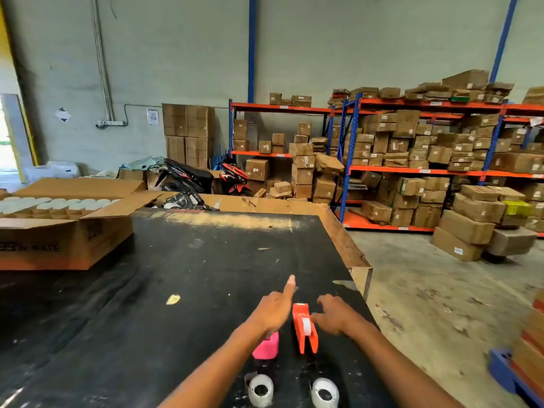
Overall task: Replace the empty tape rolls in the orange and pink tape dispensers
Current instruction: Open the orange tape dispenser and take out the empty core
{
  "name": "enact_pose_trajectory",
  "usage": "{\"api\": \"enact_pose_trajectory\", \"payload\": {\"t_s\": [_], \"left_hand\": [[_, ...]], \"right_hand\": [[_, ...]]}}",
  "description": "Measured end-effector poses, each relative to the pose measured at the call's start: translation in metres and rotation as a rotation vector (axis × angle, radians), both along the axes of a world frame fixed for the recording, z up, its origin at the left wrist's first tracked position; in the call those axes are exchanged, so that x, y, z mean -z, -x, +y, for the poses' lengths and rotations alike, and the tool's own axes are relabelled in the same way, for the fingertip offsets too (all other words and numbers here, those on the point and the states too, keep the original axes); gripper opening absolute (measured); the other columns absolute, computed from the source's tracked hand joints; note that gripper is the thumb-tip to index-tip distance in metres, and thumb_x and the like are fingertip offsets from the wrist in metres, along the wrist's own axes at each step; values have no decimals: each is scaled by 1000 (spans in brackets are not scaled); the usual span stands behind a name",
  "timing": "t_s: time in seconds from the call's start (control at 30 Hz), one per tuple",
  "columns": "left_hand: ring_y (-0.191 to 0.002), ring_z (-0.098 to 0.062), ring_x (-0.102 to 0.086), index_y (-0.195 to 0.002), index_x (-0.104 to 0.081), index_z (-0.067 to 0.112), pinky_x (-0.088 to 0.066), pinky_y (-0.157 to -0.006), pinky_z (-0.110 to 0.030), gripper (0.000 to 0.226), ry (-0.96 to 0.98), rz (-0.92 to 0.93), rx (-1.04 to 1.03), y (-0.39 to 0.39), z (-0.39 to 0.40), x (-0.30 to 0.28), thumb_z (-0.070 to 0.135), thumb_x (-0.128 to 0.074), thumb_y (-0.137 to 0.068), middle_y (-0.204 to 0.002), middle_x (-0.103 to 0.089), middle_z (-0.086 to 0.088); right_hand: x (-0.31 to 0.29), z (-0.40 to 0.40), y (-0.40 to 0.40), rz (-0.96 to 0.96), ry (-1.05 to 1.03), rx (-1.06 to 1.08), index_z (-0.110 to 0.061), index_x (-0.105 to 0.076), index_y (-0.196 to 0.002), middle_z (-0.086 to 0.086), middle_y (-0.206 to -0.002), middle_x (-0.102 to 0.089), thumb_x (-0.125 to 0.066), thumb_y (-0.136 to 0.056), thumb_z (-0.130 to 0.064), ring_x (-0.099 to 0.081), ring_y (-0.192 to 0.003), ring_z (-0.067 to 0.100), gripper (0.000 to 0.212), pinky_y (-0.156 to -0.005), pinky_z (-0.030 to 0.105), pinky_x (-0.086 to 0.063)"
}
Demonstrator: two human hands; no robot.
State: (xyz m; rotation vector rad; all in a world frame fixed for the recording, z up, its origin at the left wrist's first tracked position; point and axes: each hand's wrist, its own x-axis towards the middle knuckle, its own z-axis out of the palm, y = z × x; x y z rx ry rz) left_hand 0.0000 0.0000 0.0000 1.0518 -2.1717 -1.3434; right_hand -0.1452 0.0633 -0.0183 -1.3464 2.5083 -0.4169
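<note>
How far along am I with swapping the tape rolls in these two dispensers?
Nothing looks done yet. The orange plastic tape dispenser and pink plastic tape dispenser stand on the black table. Two clear tape rolls lie loose near you. Your left hand points, your right hand reaches beside the orange dispenser, neither gripping. Both swaps remain.

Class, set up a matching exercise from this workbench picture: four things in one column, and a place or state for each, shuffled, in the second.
Things
1. orange dispenser
2. pink dispenser
3. left hand
4. large open carton

Places or states
A. far left of the table
B. partly under the left forearm
C. index finger pointing forward
D. between the two hands

Pairs: 1-D, 2-B, 3-C, 4-A
</note>
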Motion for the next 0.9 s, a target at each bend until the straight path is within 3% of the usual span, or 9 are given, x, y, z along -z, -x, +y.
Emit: {"api": "enact_pose_trajectory", "payload": {"t_s": [0.1,0.2,0.3,0.37,0.47,0.53,0.6,0.73,0.9], "left_hand": [[-120,-40,-54,-118,-58,-7,-40,-102,-41,77,-22,-135,-13,15,8,15,55,-18,-96,-125,-58,-31],[-117,-38,-57,-111,-65,-1,-43,-98,-39,76,-51,-187,-1,26,17,28,59,-21,-94,-123,-63,-27],[-91,-31,-62,-73,-64,11,-41,-78,-34,60,-14,-133,-27,31,21,36,52,-28,-96,-92,-66,-20],[-79,-25,-55,-62,-54,16,-37,-70,-29,51,-13,-67,-95,35,19,39,47,-32,-97,-84,-61,-13],[-76,-25,-58,-88,-62,7,-51,-72,-38,46,-74,123,-182,38,11,38,42,-33,-97,-89,-64,-14],[-76,-19,-61,-101,-60,4,-56,-68,-39,43,-120,225,-183,35,7,32,37,-32,-99,-90,-64,-10],[-74,-13,-61,-103,-59,9,-55,-61,-28,39,-106,276,-145,31,5,30,36,-31,-100,-89,-63,-5],[-67,-16,-58,-108,-54,12,-49,-61,-27,40,-47,258,-11,25,4,25,41,-28,-99,-82,-64,-7],[-67,-15,-57,-109,-53,13,-49,-58,-25,38,9,218,31,18,-3,17,38,-26,-100,-82,-62,-8]], "right_hand": [[29,11,-2,-93,-25,-25,-14,-66,-80,14,-98,-71,-63,-79,-32,-65,-85,25,19,-70,30,-46],[53,13,-4,-120,96,31,-18,-50,-55,18,-91,-72,-59,-76,-20,-64,-78,32,22,-66,31,-45],[57,15,-11,-145,278,85,-18,-43,-52,16,-76,-69,-57,-77,-16,-65,-74,34,28,-61,38,-47],[55,18,-15,-185,404,77,-14,-51,-57,9,-66,-66,-57,-78,-16,-59,-62,25,22,-63,41,-50],[41,24,-22,-274,572,-9,-15,-69,-80,4,-72,-73,-60,-78,-13,-64,-61,19,9,-68,39,-55],[26,27,-25,-392,603,-73,-23,-71,-92,-2,-78,-75,-63,-85,-17,-69,-63,12,12,-68,27,-57],[16,27,-25,-476,617,-90,-23,-68,-108,-8,-77,-72,-60,-91,-25,-67,-64,0,18,-68,18,-53],[9,21,-22,-530,657,-60,-20,-58,-124,10,-81,-75,-58,-93,-29,-69,-72,11,33,-70,27,-54],[7,15,-24,-615,646,-135,-18,-53,-131,17,-85,-71,-54,-96,-28,-66,-76,18,36,-62,22,-54]]}}
